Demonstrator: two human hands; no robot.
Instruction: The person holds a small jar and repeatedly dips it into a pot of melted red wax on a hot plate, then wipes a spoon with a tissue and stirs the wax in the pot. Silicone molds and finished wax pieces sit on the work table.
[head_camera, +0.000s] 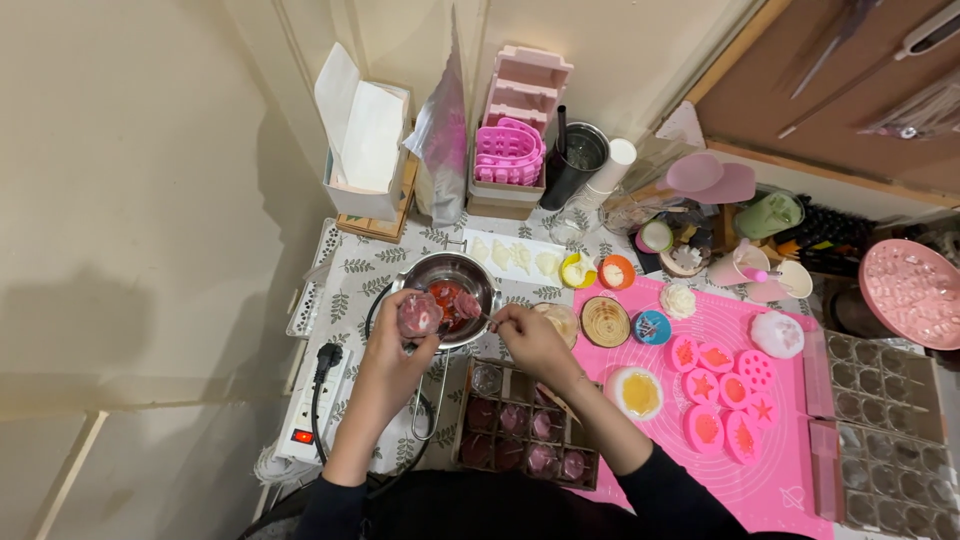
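The left hand (400, 335) is curled around a small clear cup of pink-red stuff (420, 313), holding it tilted at the near rim of a metal pot (478, 272) that contains red liquid. The right hand (530, 335) is pinched on a thin stick or spoon handle (487, 318) whose tip reaches toward the cup and the pot; what the tip does is too small to tell. Just below the hands sits a dark tray of small glass cups (525, 425): most cells hold pinkish fillings, while one cup at the far left corner looks clear, so the filling seems largely done with a little left. To the right, on a pink mat (790, 450), lie several round pink moulds (725, 390) already showing orange-red shapes and a round dish of yellow liquid (640, 392). A white power strip (318, 405) lies to the left of the pot.
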